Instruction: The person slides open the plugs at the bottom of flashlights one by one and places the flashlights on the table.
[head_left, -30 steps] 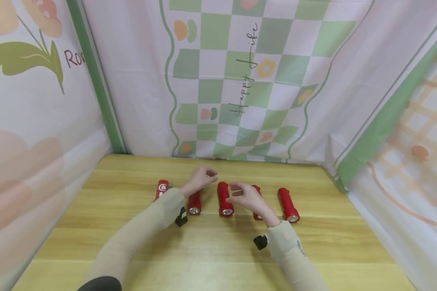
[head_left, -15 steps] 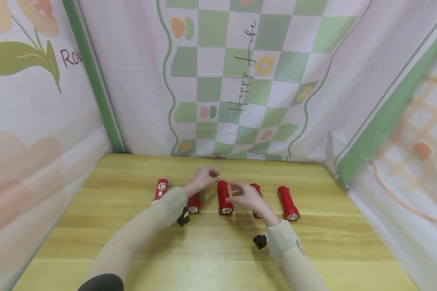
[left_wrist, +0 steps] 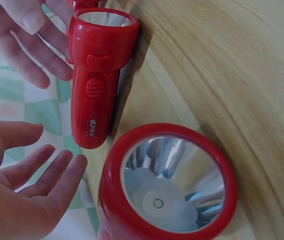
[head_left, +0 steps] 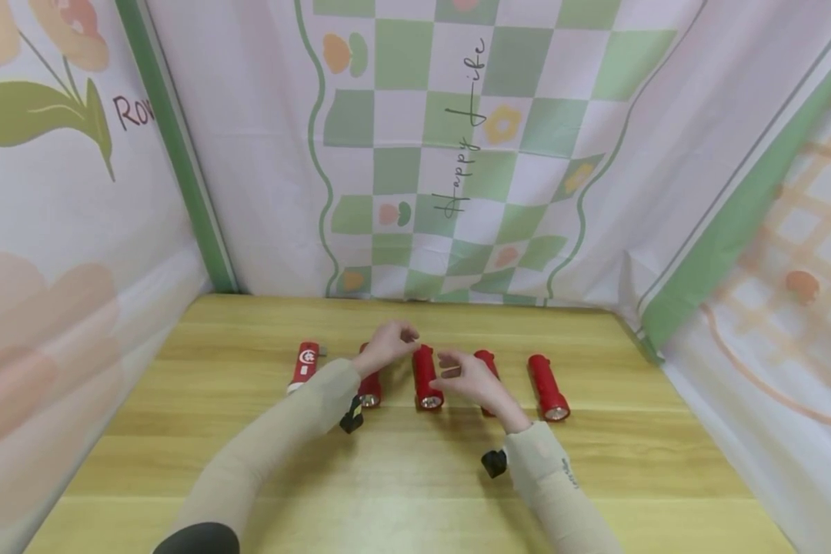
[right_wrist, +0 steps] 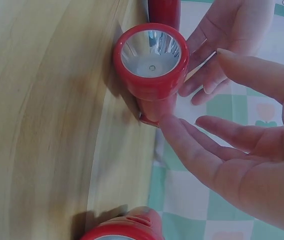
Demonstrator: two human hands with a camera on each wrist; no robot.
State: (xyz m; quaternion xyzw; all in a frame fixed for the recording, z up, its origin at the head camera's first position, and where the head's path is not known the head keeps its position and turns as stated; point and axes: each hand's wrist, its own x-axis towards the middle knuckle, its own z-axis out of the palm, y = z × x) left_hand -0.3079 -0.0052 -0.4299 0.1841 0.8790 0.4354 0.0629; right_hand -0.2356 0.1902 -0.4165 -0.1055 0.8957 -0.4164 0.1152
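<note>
A red flashlight (head_left: 425,375) lies in the middle of a row, its lens toward the person. My left hand (head_left: 391,343) hovers at its far left, fingers loosely bent and holding nothing. In the left wrist view, that hand's fingertips (left_wrist: 79,162) are near the flashlight's tail, and another red flashlight (left_wrist: 114,175) looms close. My right hand (head_left: 471,380) hangs just right of the middle flashlight with relaxed, bent fingers. From the right wrist, a fingertip (right_wrist: 168,121) overlaps the body of that flashlight (right_wrist: 157,102); nothing is in the grasp.
Left of the middle lie a partly covered red flashlight (head_left: 370,391) and a red one with white markings (head_left: 305,365). To the right are a flashlight (head_left: 485,359) partly behind the right hand and another (head_left: 546,386). Printed curtains (head_left: 270,192) enclose the wooden table (head_left: 415,477).
My left hand has shifted slightly right and toward the person, uncovering more of the two left flashlights. The right hand stays almost in place. The flashlights keep their places on the table.
</note>
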